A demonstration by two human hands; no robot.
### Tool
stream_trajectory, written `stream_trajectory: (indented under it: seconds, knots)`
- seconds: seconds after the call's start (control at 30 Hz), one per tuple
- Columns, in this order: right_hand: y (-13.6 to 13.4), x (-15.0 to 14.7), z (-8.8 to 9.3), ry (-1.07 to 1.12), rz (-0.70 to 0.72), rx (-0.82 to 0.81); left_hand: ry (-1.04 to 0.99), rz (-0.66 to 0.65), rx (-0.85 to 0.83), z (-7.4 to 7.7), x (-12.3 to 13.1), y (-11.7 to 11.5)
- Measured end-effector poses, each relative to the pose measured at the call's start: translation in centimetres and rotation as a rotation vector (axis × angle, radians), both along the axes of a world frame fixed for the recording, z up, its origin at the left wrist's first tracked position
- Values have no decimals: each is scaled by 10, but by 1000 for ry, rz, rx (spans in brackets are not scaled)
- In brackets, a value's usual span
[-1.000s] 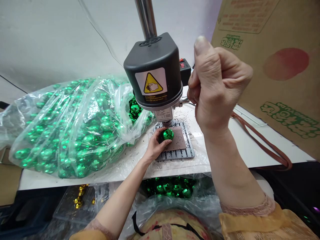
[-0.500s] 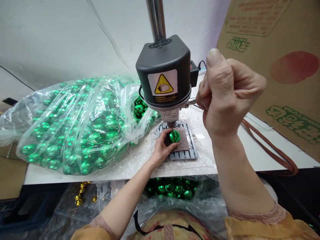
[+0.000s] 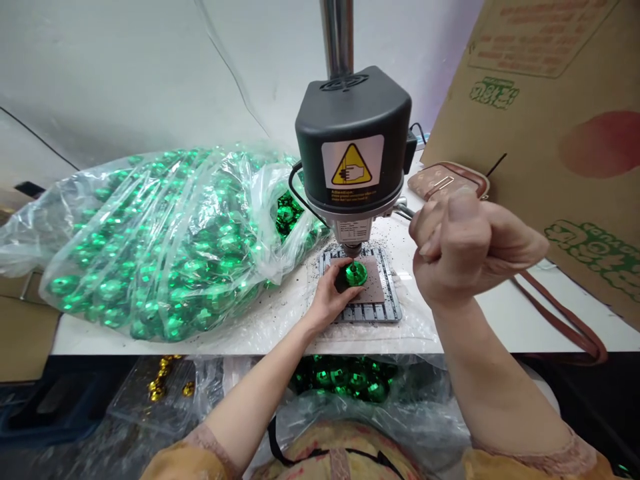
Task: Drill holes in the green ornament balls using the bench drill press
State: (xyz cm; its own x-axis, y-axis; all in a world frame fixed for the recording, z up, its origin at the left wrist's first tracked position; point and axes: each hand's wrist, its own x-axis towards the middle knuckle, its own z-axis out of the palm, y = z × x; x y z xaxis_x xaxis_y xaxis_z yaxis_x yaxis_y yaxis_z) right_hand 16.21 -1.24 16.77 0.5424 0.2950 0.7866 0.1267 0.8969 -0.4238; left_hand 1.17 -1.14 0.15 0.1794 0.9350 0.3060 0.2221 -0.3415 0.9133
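A shiny green faceted ball (image 3: pixel 357 274) rests on a flat pinkish-brown board (image 3: pixel 374 292) on the slotted metal base (image 3: pixel 393 312) of a small drill press (image 3: pixel 353 143). My left hand (image 3: pixel 334 292) grips the ball from the left side, thumb and fingers curved around it. Directly above, the chuck (image 3: pixel 353 250) points down with a thin bit that appears to meet the ball's top. At the right of the black motor housing, my right hand (image 3: pixel 463 250) is closed in a fist at the end of the metal lever (image 3: pixel 403 208); the grip inside it is hidden.
A large clear plastic bag (image 3: pixel 175 247) of green balls lies left on the white table (image 3: pixel 90 337). More green balls (image 3: pixel 345 377) sit in plastic below the table's edge. A cardboard box (image 3: pixel 565 133) and a brown strapped purse (image 3: pixel 445 177) stand right. Dark shavings surround the base.
My right fist has come down with the lever, uncovering the purse behind it. My left hand still holds the ball under the bit. The whole view has shifted slightly.
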Motion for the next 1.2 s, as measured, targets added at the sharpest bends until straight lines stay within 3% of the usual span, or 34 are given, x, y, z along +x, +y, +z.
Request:
stream_trajectory:
  seconds: [0.37,0.57,0.83,0.93,1.07,1.2]
  knots:
    - [3,10,-21,-143,23,166,11,-14,-10,-5,-3,0]
    - [8,13,-26,-197,32,239,18,-20,-17,-2,-2,-1]
    - [6,16,-45,-238,81,256,10,-7,-19,3,-2,-3]
    - [2,10,-30,-180,73,197,15,-2,-23,3,-1,-4]
    - [2,2,12,17,37,-65,-19,29,-36,6,3,-5]
    - [7,2,37,9,85,-149,61,206,108,13,4,-25]
